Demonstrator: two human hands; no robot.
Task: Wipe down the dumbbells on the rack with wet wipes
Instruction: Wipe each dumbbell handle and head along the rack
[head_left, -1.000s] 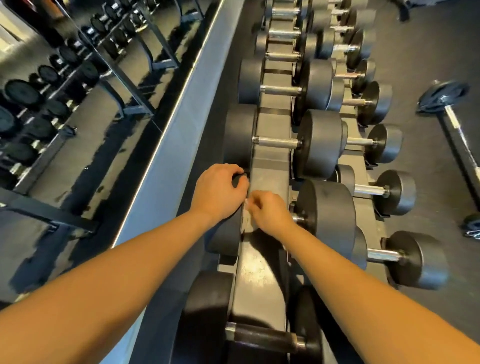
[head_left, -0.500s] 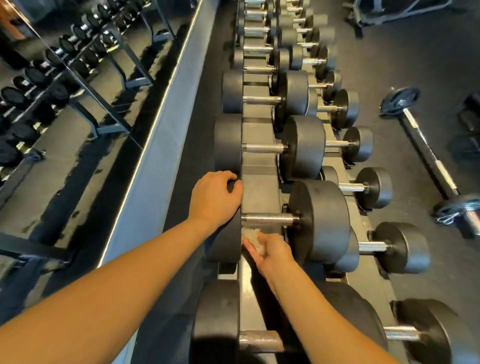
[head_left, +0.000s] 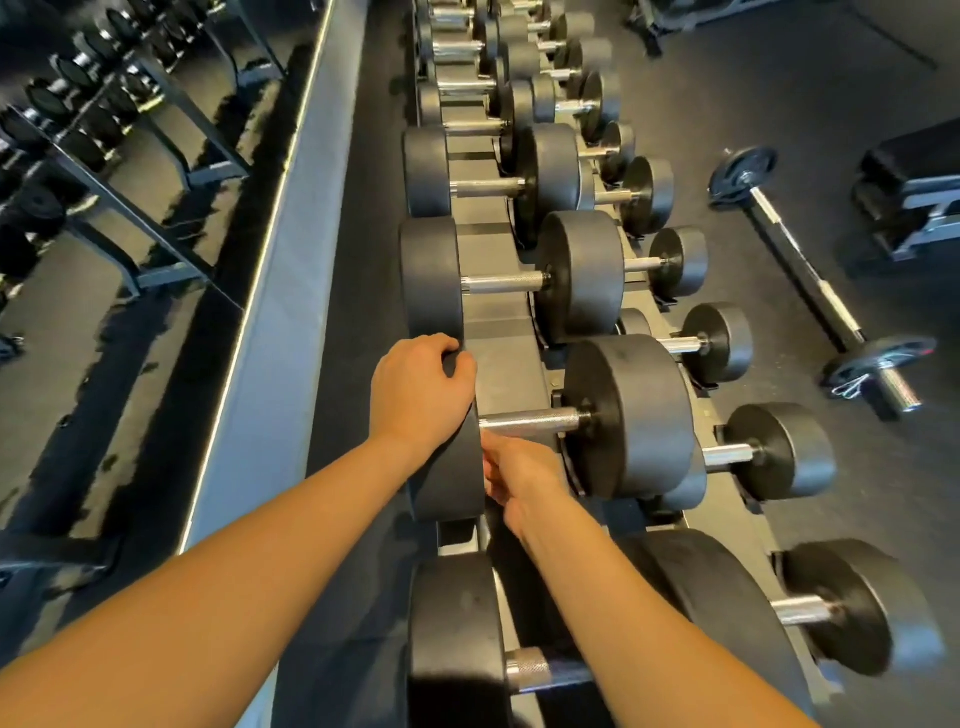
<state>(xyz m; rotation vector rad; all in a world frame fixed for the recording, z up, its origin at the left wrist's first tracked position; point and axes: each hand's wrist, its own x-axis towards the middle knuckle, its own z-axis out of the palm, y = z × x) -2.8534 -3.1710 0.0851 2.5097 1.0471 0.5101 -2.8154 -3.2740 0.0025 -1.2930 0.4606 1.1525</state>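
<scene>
The left hand (head_left: 418, 387) grips the left head of a dumbbell (head_left: 631, 415) that lies across the rack (head_left: 506, 374), fingers curled over the head's top edge. The right hand (head_left: 519, 475) sits just below the knurled handle, against that head's inner face. Its fingers are hidden, so I cannot tell whether it holds anything. A barbell (head_left: 808, 273) lies on the floor to the right.

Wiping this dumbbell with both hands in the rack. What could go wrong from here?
1. The right hand sits under the handle of the dumbbell. If it rolls, fingers may get pinched against the rack.
2. The left hand curls over its left head, close beside the next dumbbell, which is another possible pinch.
3. No wipe shows, so contact is unconfirmed.
</scene>
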